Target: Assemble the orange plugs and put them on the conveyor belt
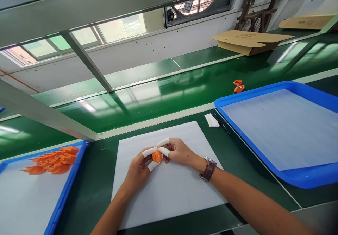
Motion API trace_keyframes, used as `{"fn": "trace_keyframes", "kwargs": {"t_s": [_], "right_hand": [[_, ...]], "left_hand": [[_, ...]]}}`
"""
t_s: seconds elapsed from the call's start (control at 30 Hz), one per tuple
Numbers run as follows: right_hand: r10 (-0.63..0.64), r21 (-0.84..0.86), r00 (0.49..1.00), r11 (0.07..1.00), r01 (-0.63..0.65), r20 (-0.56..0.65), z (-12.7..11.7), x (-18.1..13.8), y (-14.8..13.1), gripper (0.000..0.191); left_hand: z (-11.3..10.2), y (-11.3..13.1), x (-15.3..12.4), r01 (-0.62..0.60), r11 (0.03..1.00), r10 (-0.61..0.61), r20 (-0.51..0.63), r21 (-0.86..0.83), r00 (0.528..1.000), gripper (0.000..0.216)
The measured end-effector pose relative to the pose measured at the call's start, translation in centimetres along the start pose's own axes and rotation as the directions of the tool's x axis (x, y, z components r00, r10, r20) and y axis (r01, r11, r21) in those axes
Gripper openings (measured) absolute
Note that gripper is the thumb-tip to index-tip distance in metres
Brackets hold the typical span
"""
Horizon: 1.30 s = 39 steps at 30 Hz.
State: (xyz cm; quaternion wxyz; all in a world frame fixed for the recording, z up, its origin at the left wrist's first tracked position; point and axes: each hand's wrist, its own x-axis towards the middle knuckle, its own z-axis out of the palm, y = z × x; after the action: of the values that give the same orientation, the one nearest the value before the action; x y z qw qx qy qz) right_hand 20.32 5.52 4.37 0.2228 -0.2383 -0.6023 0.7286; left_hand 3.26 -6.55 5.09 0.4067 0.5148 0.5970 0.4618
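Note:
Over the white sheet (169, 192) I hold a small orange plastic part (157, 156) with a metal pin or screw showing on its face. My left hand (138, 166) grips it from the left, with white finger covers on the thumb and index finger. My right hand (179, 152) meets it from the right, its covered fingertips pressed together at the part's top edge. Whether the right fingers pinch something small there is hidden. A watch with a brown strap (208, 170) is on my right wrist.
At left, a blue tray (70, 185) holds several orange parts (52, 161). A larger blue tray (298, 184), lined with white, lies at right. Near it are a scrap of white paper (211, 120) and a thin black tool (223, 125). Orange pieces (239, 87) sit on the green belt (148, 101).

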Motion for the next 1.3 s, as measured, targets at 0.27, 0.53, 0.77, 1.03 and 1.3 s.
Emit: {"fn": "trace_keyframes", "kwargs": {"t_s": [0.27, 0.53, 0.77, 1.03, 1.3], "right_hand": [[-0.05, -0.04, 0.999, 0.998, 0.05, 0.019, -0.01, -0.14, -0.14, 0.024], [-0.161, -0.179, 0.987, 0.97, 0.163, 0.021, 0.02, -0.08, 0.21, 0.035], [-0.098, -0.113, 0.995, 0.989, 0.095, -0.02, 0.11, 0.01, 0.48, 0.033], [0.001, -0.026, 0.997, 1.0, -0.003, -0.077, 0.17, 0.22, 0.41, 0.028], [-0.037, -0.092, 0.999, 0.995, 0.035, -0.027, -0.05, 0.14, 0.18, 0.033]], "left_hand": [[0.11, 0.13, -0.03, -0.038, 0.998, 0.037, 0.021, 0.043, 0.999, 0.032], [0.02, -0.25, -0.02, -0.022, 1.0, 0.022, -0.023, -0.005, 0.999, 0.04], [0.02, -0.21, 0.09, -0.05, 0.999, 0.05, 0.002, -0.015, 0.999, 0.038], [0.02, 0.12, 0.14, -0.052, 0.999, 0.052, 0.039, 0.006, 0.998, 0.035], [-0.17, -0.11, 0.1, -0.06, 0.998, 0.06, 0.044, 0.011, 0.997, 0.035]]}}
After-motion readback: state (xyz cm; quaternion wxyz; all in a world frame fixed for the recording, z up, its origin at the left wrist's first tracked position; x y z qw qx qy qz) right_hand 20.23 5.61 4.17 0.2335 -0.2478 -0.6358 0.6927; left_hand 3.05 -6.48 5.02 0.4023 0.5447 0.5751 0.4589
